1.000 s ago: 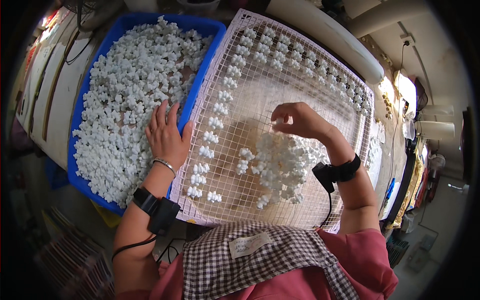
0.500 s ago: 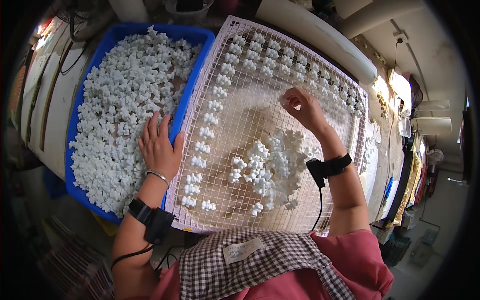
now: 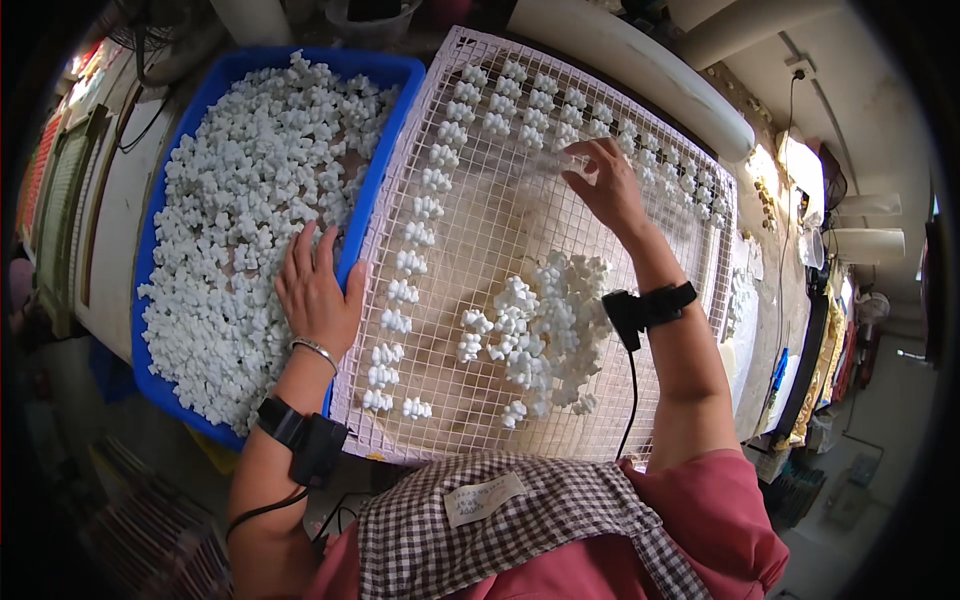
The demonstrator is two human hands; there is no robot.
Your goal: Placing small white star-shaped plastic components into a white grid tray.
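My left hand [image 3: 320, 295] lies flat with its fingers spread, over the right rim of a blue tray [image 3: 376, 195] and on the small white knobbly pieces [image 3: 235, 220] heaped in it. Out over a white wire-mesh rack [image 3: 455, 330], my right hand [image 3: 608, 188] has thumb and forefinger apart. Just off its fingertips is a pale blurred shape, too smeared to make out. Similar white pieces stand in rows along the rack's far edge and down its left side. A loose pile [image 3: 550, 325] of them sits on the mesh below my right hand.
A long pale roll [image 3: 640, 80] lies beyond the rack's far edge. To the right runs a worktop with a blue tool [image 3: 779, 370] and other items. Dark straps with cabled devices sit on both my forearms, the right cable [image 3: 632, 405] hanging over the rack.
My right hand has shifted slightly up, and its pinched fingers have parted. A pale blur now shows left of its fingertips. My left hand has stayed in place.
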